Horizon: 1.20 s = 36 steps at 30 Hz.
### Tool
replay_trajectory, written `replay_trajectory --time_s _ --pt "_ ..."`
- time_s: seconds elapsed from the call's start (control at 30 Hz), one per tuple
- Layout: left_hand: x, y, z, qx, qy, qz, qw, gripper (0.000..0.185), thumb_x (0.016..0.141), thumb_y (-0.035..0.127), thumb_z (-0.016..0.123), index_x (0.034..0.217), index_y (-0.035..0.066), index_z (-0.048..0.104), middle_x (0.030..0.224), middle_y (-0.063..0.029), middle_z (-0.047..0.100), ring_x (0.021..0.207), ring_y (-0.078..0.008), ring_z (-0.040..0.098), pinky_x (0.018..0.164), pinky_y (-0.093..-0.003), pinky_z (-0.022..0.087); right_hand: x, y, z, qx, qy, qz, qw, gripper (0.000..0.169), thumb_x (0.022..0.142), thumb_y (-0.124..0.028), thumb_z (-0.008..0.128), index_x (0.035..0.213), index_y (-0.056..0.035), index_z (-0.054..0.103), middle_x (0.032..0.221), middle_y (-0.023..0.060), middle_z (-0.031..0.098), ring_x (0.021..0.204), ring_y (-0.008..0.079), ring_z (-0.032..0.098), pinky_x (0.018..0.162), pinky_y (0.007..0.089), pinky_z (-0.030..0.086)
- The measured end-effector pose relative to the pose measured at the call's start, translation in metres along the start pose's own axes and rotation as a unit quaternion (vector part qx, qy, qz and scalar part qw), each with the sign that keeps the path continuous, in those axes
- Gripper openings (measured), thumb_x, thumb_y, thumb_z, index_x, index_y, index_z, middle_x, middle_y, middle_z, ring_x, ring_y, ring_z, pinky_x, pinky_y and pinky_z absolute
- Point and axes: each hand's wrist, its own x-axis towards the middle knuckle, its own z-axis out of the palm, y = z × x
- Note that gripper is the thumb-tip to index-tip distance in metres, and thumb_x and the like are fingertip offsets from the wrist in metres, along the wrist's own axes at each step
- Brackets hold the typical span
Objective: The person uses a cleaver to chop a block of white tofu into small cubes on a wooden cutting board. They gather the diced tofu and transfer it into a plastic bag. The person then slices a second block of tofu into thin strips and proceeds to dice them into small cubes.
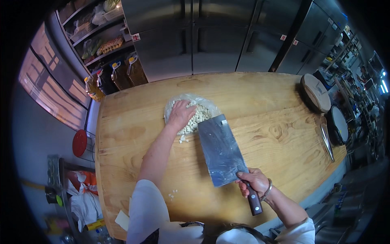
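Observation:
My right hand [254, 183] grips a large cleaver [222, 149] by its dark riveted handle. The wide blade points up and to the left over the wooden table, and one small pale cube clings near its far corner. My left hand [182, 114] rests, fingers spread, on a heap of small pale diced cubes [199, 117] in a clear plastic bag [210, 103]; its palm is hidden. A few loose cubes [183, 139] lie beside the bag's near side, and smaller bits [172, 193] lie closer to me.
On the wooden table [274, 146], two round pans or lids [315, 93] and a long metal utensil [326, 141] are at the right edge. A pale flat piece [122, 219] lies at the near left. Steel refrigerators [219, 45], oil bottles [117, 74] and shelves stand beyond.

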Motion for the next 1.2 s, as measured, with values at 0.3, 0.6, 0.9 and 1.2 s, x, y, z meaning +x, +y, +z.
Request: replay_trajectory --time_s 0.3,0.6,0.9,1.2 --pt "-0.014 0.012 -0.026 -0.058 0.019 -0.193 0.979 0.009 0.079 0.014 0.058 0.083 0.007 0.062 0.082 -0.0110 0.059 0.078 -0.0282 0.057 0.068 -0.0360 0.046 -0.013 0.022 -0.018 0.041 -0.004 0.001 0.999 0.017 0.088 -0.014 0.052 0.078 0.0004 0.052 0.050 0.0055 0.051 0.034 0.0140 0.048 0.033 0.0274 0.043" --pt "0.013 0.045 -0.032 -0.171 -0.032 -0.014 0.985 0.017 0.079 0.015 0.057 0.093 0.007 0.062 0.091 -0.0107 0.057 0.090 -0.0280 0.052 0.086 -0.0364 0.040 0.048 -0.003 0.024 0.010 -0.064 0.014 0.998 0.019 0.088 -0.016 0.052 0.076 -0.0007 0.051 0.051 0.0046 0.049 0.034 0.0139 0.046 0.033 0.0271 0.040" --pt "0.010 0.006 -0.007 -0.056 0.019 -0.071 0.996 0.009 0.078 0.008 0.055 0.082 0.005 0.062 0.081 -0.0118 0.059 0.083 -0.0288 0.055 0.074 -0.0379 0.044 0.021 0.001 0.019 -0.030 -0.027 -0.001 0.999 0.018 0.087 -0.014 0.052 0.076 0.0001 0.052 0.050 0.0050 0.050 0.035 0.0135 0.046 0.034 0.0268 0.041" --pt "-0.115 0.039 -0.034 -0.098 -0.006 -0.361 0.927 0.013 0.083 0.015 0.052 0.078 0.003 0.057 0.080 -0.0145 0.057 0.081 -0.0329 0.052 0.070 -0.0417 0.042 0.012 0.102 -0.058 -0.070 0.094 -0.091 0.989 0.020 0.088 -0.015 0.051 0.074 -0.0012 0.052 0.050 0.0048 0.052 0.035 0.0125 0.048 0.033 0.0247 0.040"
